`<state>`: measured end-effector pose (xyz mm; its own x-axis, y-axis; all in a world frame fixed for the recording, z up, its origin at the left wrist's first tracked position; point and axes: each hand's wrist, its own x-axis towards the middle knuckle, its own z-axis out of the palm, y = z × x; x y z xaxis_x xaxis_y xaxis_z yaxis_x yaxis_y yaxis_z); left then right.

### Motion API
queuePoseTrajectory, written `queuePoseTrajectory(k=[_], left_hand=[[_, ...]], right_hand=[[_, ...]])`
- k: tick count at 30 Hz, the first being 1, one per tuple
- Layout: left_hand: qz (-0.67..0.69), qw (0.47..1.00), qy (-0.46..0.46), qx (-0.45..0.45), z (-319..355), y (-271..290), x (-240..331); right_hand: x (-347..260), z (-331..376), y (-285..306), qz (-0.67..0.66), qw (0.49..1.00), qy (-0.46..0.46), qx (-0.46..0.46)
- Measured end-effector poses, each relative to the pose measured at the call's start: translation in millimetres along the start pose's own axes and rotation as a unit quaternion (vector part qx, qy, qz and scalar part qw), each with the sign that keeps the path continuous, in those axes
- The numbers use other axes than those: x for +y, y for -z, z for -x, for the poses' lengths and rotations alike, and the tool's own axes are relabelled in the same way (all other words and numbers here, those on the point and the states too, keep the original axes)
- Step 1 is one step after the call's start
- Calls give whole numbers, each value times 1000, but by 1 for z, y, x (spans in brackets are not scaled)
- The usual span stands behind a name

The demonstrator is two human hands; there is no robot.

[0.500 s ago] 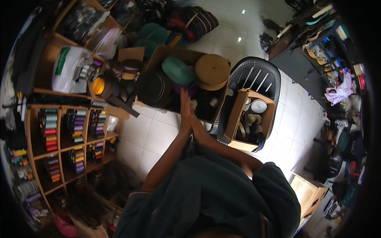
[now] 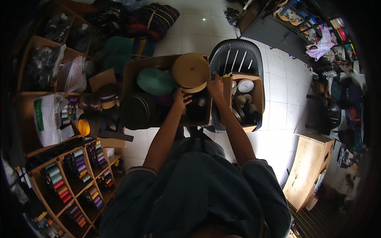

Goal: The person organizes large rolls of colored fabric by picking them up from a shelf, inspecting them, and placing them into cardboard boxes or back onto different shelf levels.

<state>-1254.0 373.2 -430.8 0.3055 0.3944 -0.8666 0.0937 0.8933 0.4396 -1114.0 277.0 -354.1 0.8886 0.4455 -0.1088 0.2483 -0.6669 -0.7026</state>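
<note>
A cardboard box (image 2: 133,69) in front of me holds several wide rolls of strap or tape. On its right side lies a large tan roll (image 2: 190,70) on top of another tan roll. My left hand (image 2: 182,99) is at the lower left edge of these rolls, fingers spread apart. At their right edge, beside the box's right wall, is my right hand (image 2: 215,85); its fingers are bent, and whether they grip the roll or the wall is unclear. Left of the tan pair sits a green roll (image 2: 155,81), with a dark roll (image 2: 137,110) nearer me.
To the right, a smaller cardboard box (image 2: 227,89) with a white roll (image 2: 245,86) rests on a black plastic chair (image 2: 254,55). A wooden rack (image 2: 59,160) of coloured thread spools stands at left. A yellow roll (image 2: 84,127) sits above it. A wooden cabinet (image 2: 307,166) stands at right.
My palms were pressed together over the near side of the box. Now the hands are apart, on either side of the tan rolls. The view has shifted too.
</note>
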Motion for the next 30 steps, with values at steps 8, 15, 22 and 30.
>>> queuePoseTrajectory(k=[8, 15, 22, 30], left_hand=[[-39, 981, -184, 36, 28, -10, 18], [-266, 922, -276, 53, 2, 1, 36], [-189, 969, -160, -8, 14, -18, 97], [-390, 826, -398, 89, -52, -12, 85]], right_hand=[[-16, 5, -3, 6, 987, -150, -50], [12, 20, -66, -81, 985, -132, 77], [-12, 25, -80, -168, 950, -246, 99], [-45, 30, -73, -84, 966, -182, 164]])
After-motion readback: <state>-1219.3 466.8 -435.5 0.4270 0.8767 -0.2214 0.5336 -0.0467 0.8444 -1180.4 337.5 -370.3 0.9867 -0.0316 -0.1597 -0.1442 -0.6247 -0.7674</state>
